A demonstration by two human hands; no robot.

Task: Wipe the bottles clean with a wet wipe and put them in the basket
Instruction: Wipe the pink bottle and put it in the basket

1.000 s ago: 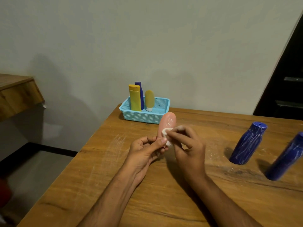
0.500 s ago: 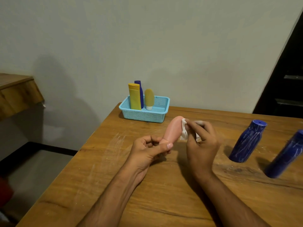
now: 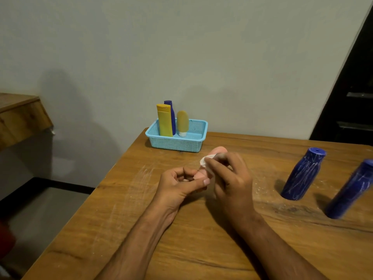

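My left hand (image 3: 179, 183) pinches the lower end of a small pink bottle (image 3: 218, 149) above the wooden table (image 3: 141, 229). My right hand (image 3: 230, 178) holds a white wet wipe (image 3: 204, 161) against the bottle's side and hides most of it. The blue basket (image 3: 193, 146) stands at the table's far edge with a yellow bottle (image 3: 164, 120), a dark blue bottle (image 3: 171, 114) and a mustard tube (image 3: 182, 122) upright in it. Two dark blue streaked bottles (image 3: 302, 176) (image 3: 351, 190) stand on the table to the right.
White smears mark the tabletop left of my hands and around the blue bottles. The table's left edge drops to the floor. A wooden shelf (image 3: 20, 116) juts from the wall at left. A dark doorway (image 3: 355, 93) stands at right.
My right hand has slid the wipe back along the pink bottle toward my left hand, after sweeping up to its far end. The left hand has kept its grip.
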